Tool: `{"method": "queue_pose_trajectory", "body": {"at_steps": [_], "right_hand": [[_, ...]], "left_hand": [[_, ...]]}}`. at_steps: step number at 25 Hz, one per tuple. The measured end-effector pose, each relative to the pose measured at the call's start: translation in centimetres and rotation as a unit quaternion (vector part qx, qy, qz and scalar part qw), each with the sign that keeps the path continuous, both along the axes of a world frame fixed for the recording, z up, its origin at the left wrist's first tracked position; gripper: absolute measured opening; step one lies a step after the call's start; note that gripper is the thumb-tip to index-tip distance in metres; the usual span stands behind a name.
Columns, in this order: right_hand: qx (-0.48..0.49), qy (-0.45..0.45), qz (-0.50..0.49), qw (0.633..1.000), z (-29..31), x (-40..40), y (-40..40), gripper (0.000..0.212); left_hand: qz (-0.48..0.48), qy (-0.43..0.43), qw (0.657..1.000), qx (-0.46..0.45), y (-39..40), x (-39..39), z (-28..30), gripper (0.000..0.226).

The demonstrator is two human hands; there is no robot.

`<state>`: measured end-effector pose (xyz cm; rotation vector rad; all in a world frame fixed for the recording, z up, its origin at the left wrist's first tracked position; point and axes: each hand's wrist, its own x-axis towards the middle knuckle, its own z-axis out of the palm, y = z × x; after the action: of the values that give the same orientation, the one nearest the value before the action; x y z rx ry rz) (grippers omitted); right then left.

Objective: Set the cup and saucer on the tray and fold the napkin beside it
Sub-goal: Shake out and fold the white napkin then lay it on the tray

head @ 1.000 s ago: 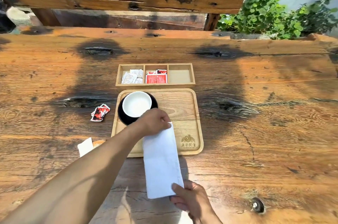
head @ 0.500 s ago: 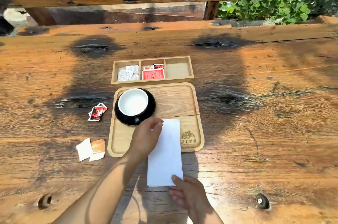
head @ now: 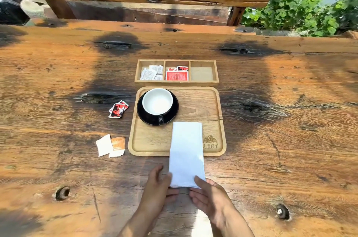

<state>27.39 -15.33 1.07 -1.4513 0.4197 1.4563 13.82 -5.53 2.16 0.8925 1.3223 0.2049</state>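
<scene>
Both my hands are at the near end of the napkin [head: 186, 154]. My left hand [head: 157, 188] holds its near left corner, fingers curled around the edge; my right hand [head: 210, 194] pinches the near right corner, thumb on top, fingers beneath.

Napkin — white, folded into a long narrow strip, running near to far. Its far half lies on the wooden tray [head: 151, 140], its near half hangs over the tray's near rim onto the table [head: 290, 159].

Cup [head: 157, 102], white inside, sits upright on the black saucer [head: 173, 112] in the tray's far left corner, handle pointing near. Napkin's far edge lies just beside the saucer — whether they touch, I cannot tell.

Beyond the tray: a three-part wooden box [head: 176, 81], white sachets [head: 151, 72] left, red packets [head: 177, 74] middle. Left of the tray, a crumpled red wrapper [head: 118, 109] and torn paper pieces [head: 110, 145].
</scene>
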Motion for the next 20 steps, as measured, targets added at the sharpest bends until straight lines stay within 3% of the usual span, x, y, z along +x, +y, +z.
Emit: {"method": "queue_pose_trajectory", "body": {"at_steps": [3,6,9,11,13,17,20], "right_hand": [[0.03,-0.073,-0.011,0.997,0.6,-0.4,0.0,0.039],[0.087,-0.155,-0.019,0.984,1.5,-0.6,-0.1,0.041],[0.139,-0.172,0.009,0.975,2.9,-0.2,-0.1,0.042],[0.181,-0.162,0.046,0.969,3.5,0.6,-0.2,0.049],[0.207,-0.173,0.084,0.959,4.0,1.3,-0.3,0.048],[0.204,-0.272,0.12,0.933,5.0,1.9,0.1,0.029],[0.17,-0.409,0.174,0.879,4.8,2.1,0.2,0.054]], "left_hand": [[-0.032,-0.019,0.998,0.045,-0.1,-0.6,0.2,0.045],[-0.05,-0.041,0.995,0.073,0.5,-0.7,1.1,0.032],[-0.076,-0.086,0.992,0.051,1.8,-1.4,2.0,0.018],[-0.138,-0.164,0.977,0.013,2.9,-2.0,2.7,0.034],[-0.186,-0.189,0.964,0.01,3.7,-2.3,3.0,0.049],[-0.181,-0.11,0.97,0.119,4.0,-1.7,3.7,0.02],[-0.168,-0.074,0.962,0.202,3.9,-1.4,3.7,0.01]]}}
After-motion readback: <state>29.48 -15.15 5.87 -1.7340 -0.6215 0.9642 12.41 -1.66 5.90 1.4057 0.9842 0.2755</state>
